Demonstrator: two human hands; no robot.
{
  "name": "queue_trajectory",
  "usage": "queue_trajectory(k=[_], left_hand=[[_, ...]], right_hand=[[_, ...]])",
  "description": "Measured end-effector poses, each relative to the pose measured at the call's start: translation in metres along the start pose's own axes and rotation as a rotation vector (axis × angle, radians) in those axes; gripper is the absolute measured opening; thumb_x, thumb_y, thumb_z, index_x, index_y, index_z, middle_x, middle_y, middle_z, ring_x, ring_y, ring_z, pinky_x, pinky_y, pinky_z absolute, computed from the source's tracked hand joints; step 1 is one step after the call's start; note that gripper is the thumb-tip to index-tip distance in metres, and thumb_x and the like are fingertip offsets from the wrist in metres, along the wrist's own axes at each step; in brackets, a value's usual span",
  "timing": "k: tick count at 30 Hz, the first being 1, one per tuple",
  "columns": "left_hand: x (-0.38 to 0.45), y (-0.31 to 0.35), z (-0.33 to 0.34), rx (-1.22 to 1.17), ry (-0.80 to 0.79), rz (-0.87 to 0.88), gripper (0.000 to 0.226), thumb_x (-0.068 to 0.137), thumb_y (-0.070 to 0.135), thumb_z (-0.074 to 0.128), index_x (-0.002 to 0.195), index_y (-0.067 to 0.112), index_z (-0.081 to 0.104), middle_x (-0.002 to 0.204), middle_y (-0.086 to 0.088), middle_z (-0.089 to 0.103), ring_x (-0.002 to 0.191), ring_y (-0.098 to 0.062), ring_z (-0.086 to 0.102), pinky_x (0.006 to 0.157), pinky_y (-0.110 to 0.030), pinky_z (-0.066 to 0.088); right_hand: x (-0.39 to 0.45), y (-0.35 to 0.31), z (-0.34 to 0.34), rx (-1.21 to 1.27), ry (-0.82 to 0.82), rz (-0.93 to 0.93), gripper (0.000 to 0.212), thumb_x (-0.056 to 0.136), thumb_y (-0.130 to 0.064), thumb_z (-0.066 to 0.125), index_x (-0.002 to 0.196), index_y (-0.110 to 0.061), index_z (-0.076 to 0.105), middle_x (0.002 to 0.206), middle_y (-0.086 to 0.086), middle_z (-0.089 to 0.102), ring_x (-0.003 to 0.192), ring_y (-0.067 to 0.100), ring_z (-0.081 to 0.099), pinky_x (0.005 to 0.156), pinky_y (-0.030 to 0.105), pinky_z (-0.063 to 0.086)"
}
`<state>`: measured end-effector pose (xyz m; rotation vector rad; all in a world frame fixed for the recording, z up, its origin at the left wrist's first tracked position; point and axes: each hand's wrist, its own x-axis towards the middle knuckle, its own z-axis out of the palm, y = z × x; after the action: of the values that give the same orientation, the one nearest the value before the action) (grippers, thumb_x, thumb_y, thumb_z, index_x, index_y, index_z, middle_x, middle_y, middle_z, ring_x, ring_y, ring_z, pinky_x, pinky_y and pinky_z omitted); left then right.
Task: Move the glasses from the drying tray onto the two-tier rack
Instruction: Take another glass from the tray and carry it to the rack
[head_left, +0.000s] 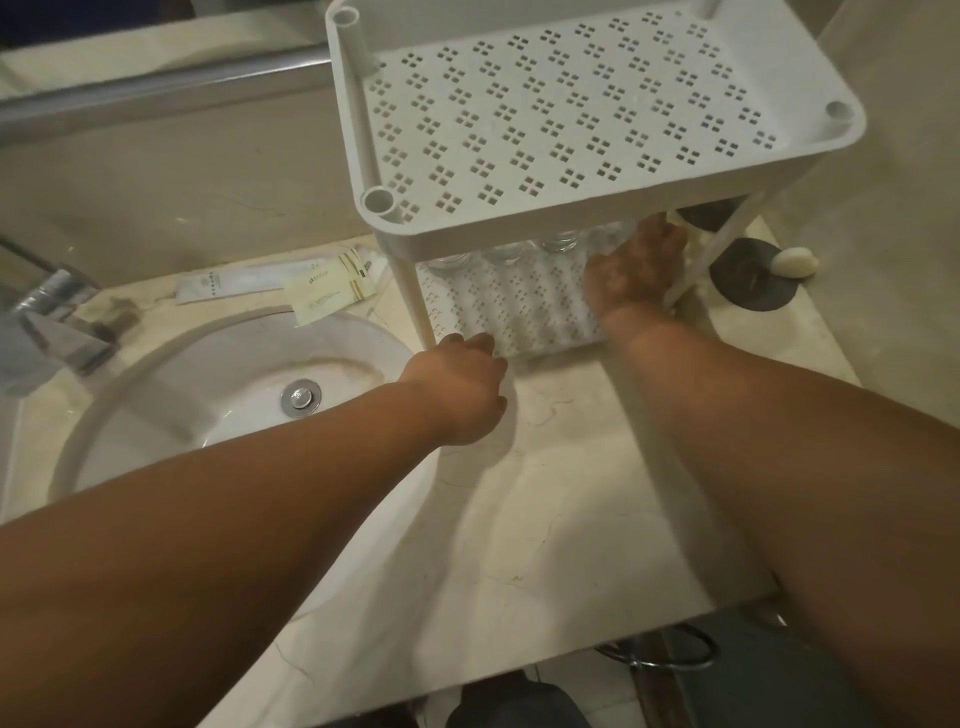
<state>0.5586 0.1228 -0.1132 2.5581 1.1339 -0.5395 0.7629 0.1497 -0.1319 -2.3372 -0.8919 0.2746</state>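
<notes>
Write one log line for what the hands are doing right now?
right hand: reaching into lower tier by glasses, grip unclear | left hand: at lower tier's front edge | rack top tier: nothing on it

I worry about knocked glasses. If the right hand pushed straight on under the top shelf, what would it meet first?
Most likely the glasses at the back of the lower tier; the right hand already reaches toward them. Depth is unclear, so it may be touching one now.
</notes>
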Motion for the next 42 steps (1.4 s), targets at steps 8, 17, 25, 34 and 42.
queue_trajectory(k=[8,17,25,34,42], left_hand=[[0.001,-0.001,0.003,-0.005,-0.001,-0.008,0.040,0.098,0.039,0.043,0.131,0.019,0.055,0.106,0.004,0.037,0.095,-0.020,0.039,0.070,-0.036,0.045],[-0.029,0.000,0.015,-0.187,0.178,-0.022,0.049,0.093,0.029,0.051,0.142,0.024,0.048,0.134,-0.005,0.049,0.112,-0.030,0.055,0.086,-0.046,0.053],[-0.090,-0.027,0.033,-0.434,0.335,-0.147,0.046,0.095,0.036,0.051,0.140,0.029,0.049,0.131,0.000,0.051,0.110,-0.023,0.057,0.085,-0.037,0.048],[-0.172,-0.087,0.036,-0.535,0.482,-0.299,0.047,0.092,0.038,0.055,0.138,0.031,0.050,0.132,0.005,0.053,0.113,-0.018,0.057,0.087,-0.035,0.049],[-0.246,-0.156,0.022,-0.507,0.650,-0.406,0.046,0.092,0.037,0.056,0.138,0.031,0.051,0.128,0.005,0.056,0.110,-0.020,0.058,0.090,-0.034,0.046]], right_hand=[[-0.004,0.007,0.003,-0.107,-0.081,-0.029,0.078,0.085,-0.020,0.059,0.150,-0.006,0.019,0.153,0.019,0.023,0.141,0.032,0.023,0.114,0.033,0.021],[-0.050,0.007,-0.013,0.201,-0.181,-0.054,0.074,0.089,-0.011,0.062,0.151,-0.018,0.022,0.150,0.001,0.024,0.124,0.021,0.050,0.107,0.019,0.033],[-0.137,-0.005,-0.026,0.263,-0.192,-0.114,0.049,0.087,-0.018,0.068,0.132,-0.019,0.049,0.124,0.003,0.050,0.072,0.004,0.056,0.059,-0.001,0.036],[-0.234,-0.058,-0.015,0.308,-0.320,-0.318,0.030,0.084,-0.029,0.069,0.111,-0.031,0.058,0.110,-0.012,0.054,0.088,0.001,0.058,0.070,0.003,0.038],[-0.298,-0.139,0.012,0.362,-0.415,-0.567,0.036,0.082,-0.031,0.068,0.115,-0.038,0.055,0.113,-0.019,0.050,0.093,-0.001,0.056,0.072,0.009,0.040]])
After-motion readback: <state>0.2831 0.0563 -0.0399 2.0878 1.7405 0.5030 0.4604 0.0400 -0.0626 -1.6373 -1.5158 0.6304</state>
